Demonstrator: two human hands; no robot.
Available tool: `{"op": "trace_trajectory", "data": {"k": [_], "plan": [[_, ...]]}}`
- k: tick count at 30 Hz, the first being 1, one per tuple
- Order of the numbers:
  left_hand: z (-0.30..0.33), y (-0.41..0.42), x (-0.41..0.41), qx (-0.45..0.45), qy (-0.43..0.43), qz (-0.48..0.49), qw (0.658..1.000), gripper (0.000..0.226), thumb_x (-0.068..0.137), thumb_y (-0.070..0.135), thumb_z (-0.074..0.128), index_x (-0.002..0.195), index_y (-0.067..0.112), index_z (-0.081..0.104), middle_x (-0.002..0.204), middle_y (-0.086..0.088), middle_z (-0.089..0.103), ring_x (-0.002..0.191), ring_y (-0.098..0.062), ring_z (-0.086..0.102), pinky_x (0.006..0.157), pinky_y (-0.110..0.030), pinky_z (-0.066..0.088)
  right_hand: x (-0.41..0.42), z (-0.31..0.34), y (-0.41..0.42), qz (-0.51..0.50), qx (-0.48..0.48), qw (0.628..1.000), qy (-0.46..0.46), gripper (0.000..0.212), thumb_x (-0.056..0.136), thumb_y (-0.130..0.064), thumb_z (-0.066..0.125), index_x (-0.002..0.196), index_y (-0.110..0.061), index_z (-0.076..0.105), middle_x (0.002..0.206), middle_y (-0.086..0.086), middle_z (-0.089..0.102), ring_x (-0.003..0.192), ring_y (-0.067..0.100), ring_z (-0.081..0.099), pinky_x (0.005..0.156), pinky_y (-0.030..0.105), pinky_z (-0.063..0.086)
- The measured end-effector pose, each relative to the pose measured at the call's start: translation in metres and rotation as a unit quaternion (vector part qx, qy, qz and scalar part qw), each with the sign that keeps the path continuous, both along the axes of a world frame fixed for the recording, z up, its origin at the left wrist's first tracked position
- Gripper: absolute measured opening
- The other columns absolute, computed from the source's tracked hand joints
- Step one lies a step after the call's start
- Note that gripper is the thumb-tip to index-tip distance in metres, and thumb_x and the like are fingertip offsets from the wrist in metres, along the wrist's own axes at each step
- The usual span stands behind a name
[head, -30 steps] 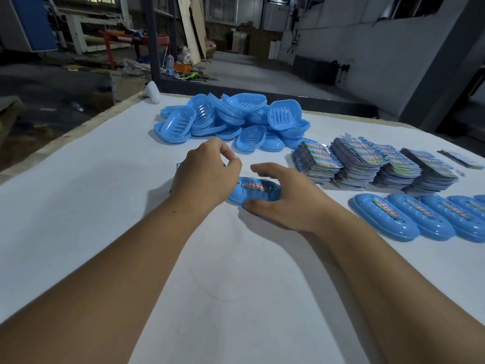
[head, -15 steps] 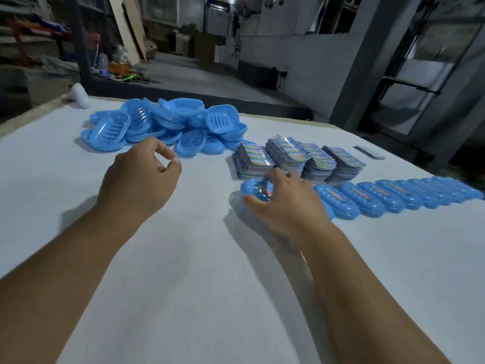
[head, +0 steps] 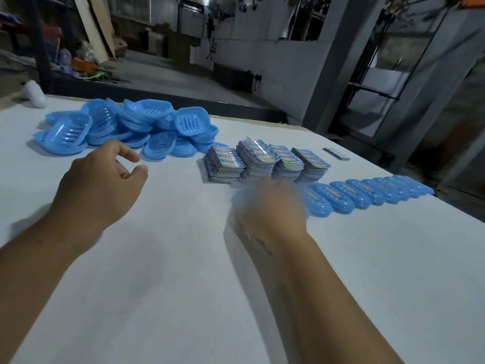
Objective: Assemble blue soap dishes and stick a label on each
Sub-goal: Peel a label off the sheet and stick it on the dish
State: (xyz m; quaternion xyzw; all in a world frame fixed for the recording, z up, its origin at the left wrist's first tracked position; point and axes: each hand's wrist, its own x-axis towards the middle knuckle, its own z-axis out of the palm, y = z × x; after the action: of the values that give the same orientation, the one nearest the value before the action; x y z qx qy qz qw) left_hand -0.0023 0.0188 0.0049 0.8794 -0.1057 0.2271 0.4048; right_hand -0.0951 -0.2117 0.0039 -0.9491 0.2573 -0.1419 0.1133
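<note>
Right hand (head: pixel 270 208) blurred over a finished dish (head: pixel 242 199), frame centre-right; grip can't tell. Row (head: pixel 367 193) lies directly right of it, long axes pointing away. Left hand (head: pixel 102 185) slack, empty, nearer the parts pile (head: pixel 118 127), upper left.

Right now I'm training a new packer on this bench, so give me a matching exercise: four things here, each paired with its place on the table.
Things:
1. loose soap dish parts
2. label stacks
3. finished dishes
4. left hand

Places:
A. row along the right side
B. heap at the far left
C. middle, behind the right hand
D. near the heap, holding nothing

Pairs: 1-B, 2-C, 3-A, 4-D
</note>
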Motion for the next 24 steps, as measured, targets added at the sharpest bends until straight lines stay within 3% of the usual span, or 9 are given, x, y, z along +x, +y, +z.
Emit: {"op": "trace_trajectory", "data": {"k": [3,12,18,24], "plan": [[-0.001,-0.001,0.001,0.004,0.000,-0.001,1.000,0.016,0.093,0.034,0.069,0.101,0.027,0.057,0.065,0.003,0.064,0.064,-0.019,0.060,0.067,-0.040,0.053,-0.001,0.001,-0.006,-0.013,0.004,1.000,-0.009,0.049,0.090,-0.046,0.059,0.132,-0.024,0.050,0.130,0.009,0.048,0.121,0.035,0.042,0.097,0.044,0.038],[0.000,0.001,-0.001,0.028,0.030,-0.010,0.999,0.010,0.092,0.034,0.067,0.091,0.025,0.064,0.066,0.004,0.064,0.064,-0.017,0.059,0.056,-0.029,0.039,0.006,0.000,-0.008,-0.009,0.009,0.999,-0.031,0.051,0.090,-0.052,0.060,0.135,-0.030,0.051,0.133,0.006,0.049,0.125,0.034,0.041,0.102,0.045,0.035],[0.003,0.004,0.000,0.045,0.063,-0.009,0.997,0.011,0.092,0.037,0.065,0.086,0.028,0.063,0.065,0.005,0.065,0.066,-0.016,0.061,0.068,-0.036,0.051,0.024,0.009,0.023,0.109,0.002,0.993,-0.040,0.046,0.089,-0.054,0.060,0.130,-0.032,0.056,0.125,-0.003,0.061,0.119,0.026,0.055,0.093,0.039,0.045],[0.001,0.013,0.005,0.070,0.085,-0.008,0.994,0.011,0.091,0.037,0.062,0.084,0.029,0.061,0.066,0.007,0.065,0.074,-0.017,0.062,0.075,-0.036,0.053,0.057,0.017,0.053,0.202,0.014,0.979,0.038,0.047,0.086,-0.058,0.062,0.127,-0.032,0.059,0.113,-0.011,0.068,0.107,0.018,0.063,0.085,0.035,0.051]]}}
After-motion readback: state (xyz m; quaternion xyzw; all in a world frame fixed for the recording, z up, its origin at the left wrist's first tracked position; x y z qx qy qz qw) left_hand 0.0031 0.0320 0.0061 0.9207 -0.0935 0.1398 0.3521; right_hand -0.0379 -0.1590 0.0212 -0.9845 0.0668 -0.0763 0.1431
